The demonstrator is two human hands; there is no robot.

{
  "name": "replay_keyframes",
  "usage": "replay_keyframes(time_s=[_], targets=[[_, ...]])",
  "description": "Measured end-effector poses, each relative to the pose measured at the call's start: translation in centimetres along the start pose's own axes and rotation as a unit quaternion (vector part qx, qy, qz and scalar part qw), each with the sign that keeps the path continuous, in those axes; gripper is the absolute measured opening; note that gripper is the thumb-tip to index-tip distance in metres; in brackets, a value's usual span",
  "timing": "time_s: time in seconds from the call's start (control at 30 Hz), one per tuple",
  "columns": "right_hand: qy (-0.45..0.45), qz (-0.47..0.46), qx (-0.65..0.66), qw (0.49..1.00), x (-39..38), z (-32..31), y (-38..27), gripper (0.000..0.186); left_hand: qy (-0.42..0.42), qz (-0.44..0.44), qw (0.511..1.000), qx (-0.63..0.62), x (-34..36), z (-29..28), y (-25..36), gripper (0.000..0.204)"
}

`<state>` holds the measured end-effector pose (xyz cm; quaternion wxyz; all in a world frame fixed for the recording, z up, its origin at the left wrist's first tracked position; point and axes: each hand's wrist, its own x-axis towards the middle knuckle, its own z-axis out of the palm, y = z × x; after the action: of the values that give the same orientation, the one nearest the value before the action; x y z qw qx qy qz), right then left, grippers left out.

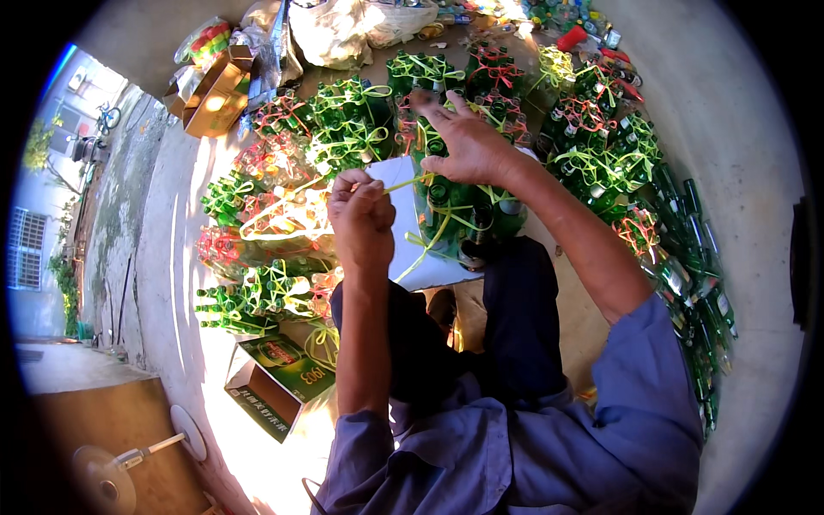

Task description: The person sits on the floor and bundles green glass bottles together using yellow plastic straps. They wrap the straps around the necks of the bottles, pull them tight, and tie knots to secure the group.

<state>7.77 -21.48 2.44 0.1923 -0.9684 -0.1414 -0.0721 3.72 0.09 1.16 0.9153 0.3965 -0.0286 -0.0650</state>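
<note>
Left hand: the left hand point(360, 219) is closed in a fist, pinching a yellow strap point(410, 182) at centre.
Right hand: the right hand point(463, 142), at one o'clock from it, presses spread fingers on the bottle bundle point(468, 219).
Around: tied green bottle bundles point(343, 129) from nine to three o'clock.
Seven o'clock: green carton point(279, 378).

Blue shirt, dark trousers, bare hands.
Sleeves rolled above the elbows, cloth creased and loose; left hand point(362, 225) and right hand point(469, 144) ungloved, forearms uncovered.
</note>
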Motion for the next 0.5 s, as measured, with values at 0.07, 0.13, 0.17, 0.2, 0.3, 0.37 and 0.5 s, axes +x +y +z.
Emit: replay_keyframes(time_s=[0.07,0.13,0.17,0.2,0.3,0.37,0.5], targets=[[0.001,0.005,-0.001,1.000,-0.2,-0.3,0.3,0.090,-0.028,0.047,0.998,0.044,-1.4,2.9,-0.2,0.016],[0.003,0.000,0.001,1.000,0.0,0.0,0.4,0.090,-0.026,0.070,0.988,0.136,-2.9,5.6,-0.3,0.014],[0.005,-0.003,0.000,1.000,0.0,0.0,0.3,0.090,-0.055,0.088,0.981,0.161,-3.3,6.1,-0.8,0.014],[0.006,-0.003,0.001,1.000,0.0,0.0,0.3,0.090,-0.084,0.106,0.973,0.186,-3.5,6.5,-1.2,0.015],[0.005,-0.003,0.009,1.000,0.3,0.0,0.1,0.092,-0.141,0.142,0.929,0.312,-4.0,6.0,-4.2,0.017],[0.001,0.004,0.015,1.000,0.0,-0.2,0.1,0.093,-0.162,0.166,0.880,0.414,-5.3,6.5,-4.6,0.017],[-0.003,-0.001,0.009,1.000,-0.2,-0.2,0.3,0.096,-0.180,0.188,0.858,0.442,-5.5,7.1,-3.9,0.016]])
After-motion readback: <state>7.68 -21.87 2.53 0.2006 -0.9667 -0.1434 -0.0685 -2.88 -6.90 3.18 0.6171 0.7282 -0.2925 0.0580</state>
